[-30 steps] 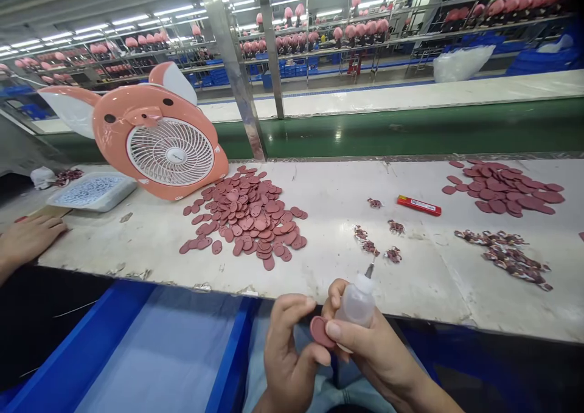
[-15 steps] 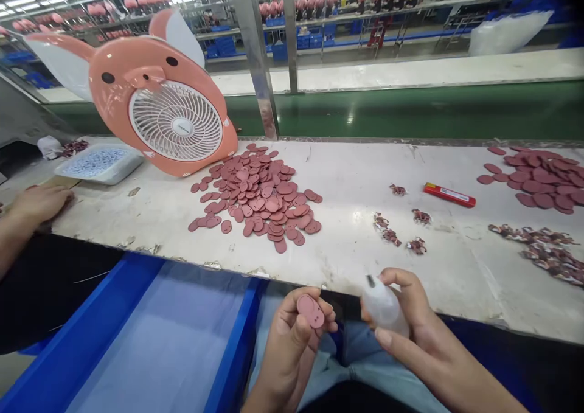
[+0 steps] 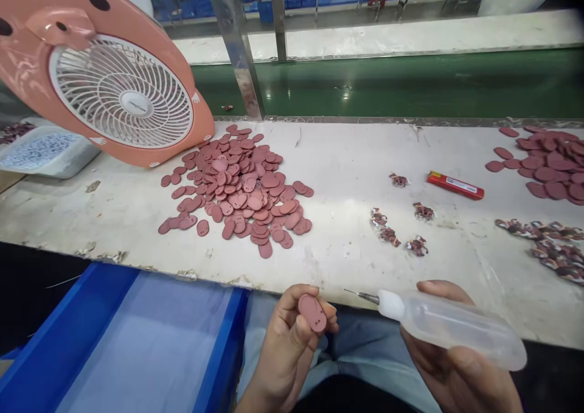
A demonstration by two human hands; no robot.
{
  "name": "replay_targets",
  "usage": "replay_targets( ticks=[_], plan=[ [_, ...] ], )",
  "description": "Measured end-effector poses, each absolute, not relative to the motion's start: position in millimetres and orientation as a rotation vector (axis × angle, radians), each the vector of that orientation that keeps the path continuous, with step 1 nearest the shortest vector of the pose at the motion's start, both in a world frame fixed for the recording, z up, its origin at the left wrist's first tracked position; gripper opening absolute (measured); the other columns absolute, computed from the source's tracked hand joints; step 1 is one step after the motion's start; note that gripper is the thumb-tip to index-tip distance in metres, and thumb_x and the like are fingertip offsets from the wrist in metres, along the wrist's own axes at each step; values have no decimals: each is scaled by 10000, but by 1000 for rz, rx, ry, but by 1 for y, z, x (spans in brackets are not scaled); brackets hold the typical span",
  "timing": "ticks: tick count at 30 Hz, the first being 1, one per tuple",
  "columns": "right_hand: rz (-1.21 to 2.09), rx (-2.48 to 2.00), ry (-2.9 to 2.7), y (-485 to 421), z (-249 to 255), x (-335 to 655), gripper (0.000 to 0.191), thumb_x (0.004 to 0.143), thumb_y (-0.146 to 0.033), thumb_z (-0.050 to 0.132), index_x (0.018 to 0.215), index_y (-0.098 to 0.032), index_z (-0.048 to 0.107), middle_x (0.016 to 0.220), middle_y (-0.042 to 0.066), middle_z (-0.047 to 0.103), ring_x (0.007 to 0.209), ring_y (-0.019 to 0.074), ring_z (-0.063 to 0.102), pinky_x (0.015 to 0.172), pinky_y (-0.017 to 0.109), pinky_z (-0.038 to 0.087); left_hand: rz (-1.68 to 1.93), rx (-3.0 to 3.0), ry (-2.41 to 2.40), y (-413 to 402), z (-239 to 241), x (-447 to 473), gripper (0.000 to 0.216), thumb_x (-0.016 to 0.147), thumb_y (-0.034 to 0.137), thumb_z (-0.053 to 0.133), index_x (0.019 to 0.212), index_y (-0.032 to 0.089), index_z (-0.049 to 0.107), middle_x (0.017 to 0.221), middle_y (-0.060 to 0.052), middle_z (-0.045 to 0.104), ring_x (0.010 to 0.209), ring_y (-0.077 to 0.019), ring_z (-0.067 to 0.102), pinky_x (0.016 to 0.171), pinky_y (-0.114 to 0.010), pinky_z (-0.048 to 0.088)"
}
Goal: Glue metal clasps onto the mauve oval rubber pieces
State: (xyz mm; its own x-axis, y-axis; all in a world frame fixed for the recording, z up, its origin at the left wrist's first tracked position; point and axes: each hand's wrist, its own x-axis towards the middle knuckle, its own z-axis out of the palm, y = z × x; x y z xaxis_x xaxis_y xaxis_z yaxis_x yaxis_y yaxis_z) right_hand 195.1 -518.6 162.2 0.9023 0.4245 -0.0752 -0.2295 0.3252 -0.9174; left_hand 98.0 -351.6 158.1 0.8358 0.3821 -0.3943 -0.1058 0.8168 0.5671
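The left hand (image 3: 292, 343) pinches a flat, dull-red oval piece (image 3: 312, 314) with small dark holes, just short of the front edge of the worn white desk (image 3: 337, 157); one layer or two, I cannot tell. At its three o'clock, the right hand (image 3: 456, 373) grips a translucent plastic squeeze bottle (image 3: 456, 326), needle tip near the piece but apart. The work looks far from finished: a large heap of dull-red ovals (image 3: 246, 197) waits at eleven o'clock, a second heap (image 3: 556, 166) at two, with small brown-and-white pieces (image 3: 423, 211) between. The widest gap for moving separates the large heap from those pieces; a pink animal-shaped fan (image 3: 137, 103) crowds the heap's ten o'clock, and a blue plastic bin (image 3: 228, 340) edges the left hand's nine.
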Motion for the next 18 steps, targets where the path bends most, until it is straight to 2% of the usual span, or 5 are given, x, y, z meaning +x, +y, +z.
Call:
replay_targets(
  ticks=[2, 6, 8, 13, 18],
  plan=[
    [462, -1114, -97, -510, 171, 201, 463, 747, -525, 803, 1112, -276, 667, 526, -77, 359, 411, 62, 333, 395, 166, 310, 260, 547, 530, -352, 163, 107, 365, 704, 435, 863, 987, 231, 754, 823, -22, 761, 778, -130, 671, 758, -260, 515],
    [509, -1105, 107, -502, 182, 202, 625, 680, -721, 771, 1090, -270, 635, 490, -76, 420, 401, 63, 328, 397, 167, 300, 247, 544, 542, -355, 172, 115, 360, 717, 440, 852, 994, 229, 761, 814, -30, 767, 759, -133, 677, 757, -264, 507],
    [490, -1098, -3, -503, 178, 201, 596, 713, -728, 738, 1076, -266, 641, 482, -66, 443, 393, 74, 355, 398, 179, 333, 250, 547, 555, -357, 174, 113, 358, 708, 444, 856, 980, 227, 769, 795, -29, 768, 739, -132, 678, 759, -266, 505],
    [334, -1179, -277, -510, 168, 192, 428, 781, -602, 741, 1050, -271, 701, 497, -56, 446, 385, 80, 376, 414, 204, 399, 227, 562, 507, -358, 167, 100, 336, 698, 436, 862, 968, 249, 790, 823, -11, 784, 738, -118, 704, 751, -229, 513],
    [202, -1412, -252, -532, 156, 167, 511, 713, -747, 693, 1006, -329, 726, 664, 0, 623, 467, 159, 539, 428, 275, 432, 175, 565, 337, -360, 150, 85, 287, 762, 390, 831, 1022, 274, 793, 876, -3, 807, 723, -97, 719, 709, -192, 532]
  ],
)
